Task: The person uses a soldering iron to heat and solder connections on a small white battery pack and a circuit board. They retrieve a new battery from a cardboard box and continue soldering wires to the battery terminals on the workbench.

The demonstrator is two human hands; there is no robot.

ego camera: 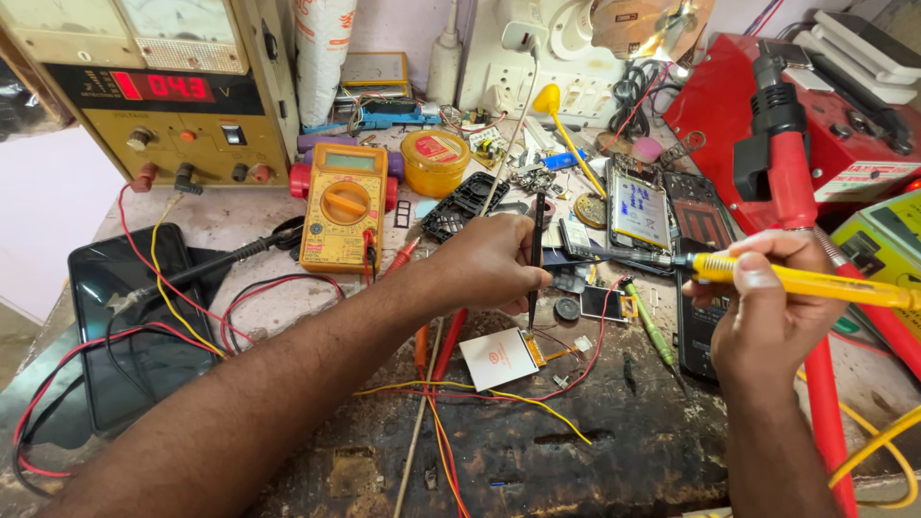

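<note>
My left hand (489, 264) grips thin black tweezers (535, 259) upright, tip down at the gold edge of a small white square part (497, 358) lying on the dark worn bench. My right hand (763, 307) holds a yellow-handled soldering iron (806, 281), its metal tip (614, 255) pointing left, level, above and to the right of the white part. Thin red and yellow wires (518, 395) run from that part across the bench.
A yellow multimeter (343, 205) and a power supply with a red display (163, 96) stand at the back left. A dark phone (129, 321) lies left. Opened phone bodies (641, 209), a yellow tin (435, 161), a red tool case (844, 125) and a red-handled tool (791, 182) crowd the right.
</note>
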